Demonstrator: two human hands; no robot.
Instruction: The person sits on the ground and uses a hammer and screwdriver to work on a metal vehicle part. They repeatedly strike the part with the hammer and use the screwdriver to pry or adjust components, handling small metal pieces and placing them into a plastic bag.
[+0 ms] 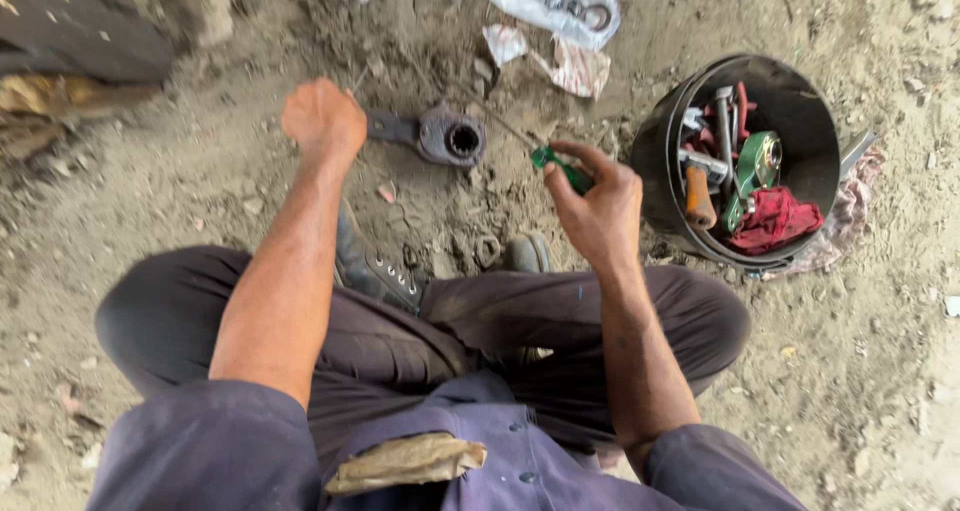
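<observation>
Crossed legs (400, 321) sit nearest; left hand (322, 119) fists around a greasy metal lever (435, 134) on the dirt, right hand (598, 206) fingers pinch a green-handled screwdriver (560, 168) beside a tool bucket (800, 101).

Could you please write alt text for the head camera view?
A person sitting on dirt ground grips a grey metal lever part with the left hand while the right hand aims a green-handled screwdriver at it. A black bucket of tools stands to the right.
</observation>
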